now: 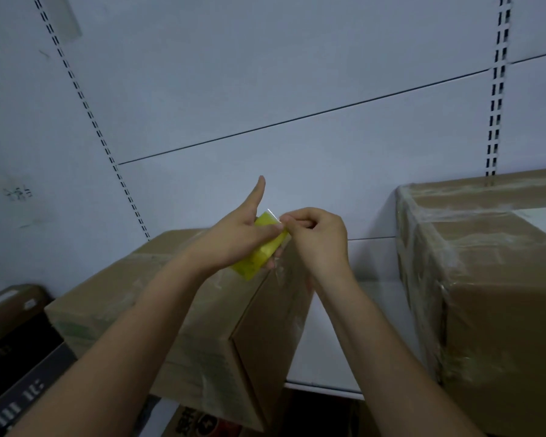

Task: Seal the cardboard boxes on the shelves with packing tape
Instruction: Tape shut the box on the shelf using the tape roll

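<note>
The left hand (234, 238) is gripping the yellow tape roll (262, 247) above the middle cardboard box (183, 310) (index finger pointing up), while the right hand (316, 238) is pinching the tape's loose end (273, 215).

Two forearms reach in from the bottom edge, bare to the frame with no sleeves showing. The left hand (234, 234) and right hand (320, 238) are bare and wear nothing.

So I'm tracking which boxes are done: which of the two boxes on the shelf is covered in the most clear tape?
The right-hand box: glossy clear tape wraps its edges and corners. The box under the hands shows far less.
</note>
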